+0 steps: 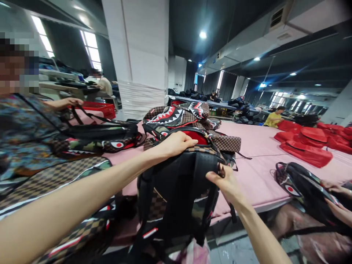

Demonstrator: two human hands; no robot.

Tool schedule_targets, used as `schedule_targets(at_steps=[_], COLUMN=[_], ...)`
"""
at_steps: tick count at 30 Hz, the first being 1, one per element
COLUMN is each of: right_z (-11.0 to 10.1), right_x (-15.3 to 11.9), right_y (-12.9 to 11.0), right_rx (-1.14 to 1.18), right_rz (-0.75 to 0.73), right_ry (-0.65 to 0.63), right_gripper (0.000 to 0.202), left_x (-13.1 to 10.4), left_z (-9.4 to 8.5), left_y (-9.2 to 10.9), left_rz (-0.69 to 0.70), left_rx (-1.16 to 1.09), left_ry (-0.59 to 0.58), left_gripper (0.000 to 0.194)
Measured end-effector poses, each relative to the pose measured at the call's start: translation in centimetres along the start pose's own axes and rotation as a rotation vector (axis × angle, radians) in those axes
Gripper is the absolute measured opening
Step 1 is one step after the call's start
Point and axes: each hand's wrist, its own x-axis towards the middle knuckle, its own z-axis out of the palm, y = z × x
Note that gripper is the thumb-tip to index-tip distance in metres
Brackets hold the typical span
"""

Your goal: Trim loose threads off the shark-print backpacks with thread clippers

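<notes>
A backpack (pixel 176 190) with a black padded back, brown checker and camouflage panels stands upright at the near edge of the pink table (pixel 255 172). My left hand (pixel 176 143) grips its top rim, over the red lining. Lower on its right side, my right hand (pixel 224 181) pinches the top of the black shoulder strap. Behind it lies a pile of backpacks with shark-mouth prints (pixel 178 117).
A person in a patterned shirt (pixel 24 135) stands at left, holding the straps of a camouflage backpack (pixel 104 137). Another person's hands (pixel 334 189) hold a black backpack at right. Red bags (pixel 308 143) lie far right. A white pillar (pixel 140 55) rises behind.
</notes>
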Motion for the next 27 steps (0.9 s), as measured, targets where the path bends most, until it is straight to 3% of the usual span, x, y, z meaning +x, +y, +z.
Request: schedule_targets(at_steps=[3, 8, 10, 13, 15, 17, 20, 23, 27], right_z=[0.4, 0.4, 0.3, 0.2, 0.1, 0.1, 0.2, 0.4, 0.5], right_x=[0.2, -0.1, 0.0, 0.1, 0.2, 0.2, 0.1, -0.3, -0.8], right_y=[0.4, 1.0, 1.3, 1.7, 1.9, 2.0, 2.2, 2.5, 2.6], right_rx=[0.063, 0.101, 0.096, 0.076, 0.051, 0.041, 0.077, 0.13, 0.155], right_rz=[-0.015, 0.013, 0.005, -0.008, -0.025, -0.049, -0.052, -0.004, 0.008], right_ry=[-0.146, -0.197, -0.18, -0.161, -0.149, -0.122, -0.093, -0.102, -0.056], right_gripper=[0.012, 0.01, 0.011, 0.014, 0.015, 0.013, 0.013, 0.023, 0.027], left_x=[0.6, 0.2, -0.5, -1.6, -2.1, -2.3, -2.1, -2.0, -1.9], left_z=[-0.4, -1.1, -0.7, 0.7, 2.0, 3.2, 4.0, 4.0, 4.2], left_y=[-1.0, -1.6, -1.0, 0.4, 1.4, 2.1, 2.4, 2.4, 2.8], left_rz=[-0.02, -0.009, 0.097, 0.453, 0.662, 0.749, 0.786, 0.809, 0.855], left_rx=[0.154, 0.194, 0.179, 0.197, 0.301, 0.41, 0.435, 0.399, 0.525], left_ry=[0.154, 0.156, 0.228, 0.316, 0.279, 0.208, 0.161, 0.191, 0.149], left_gripper=[0.042, 0.044, 0.04, 0.027, 0.02, 0.016, 0.011, 0.015, 0.021])
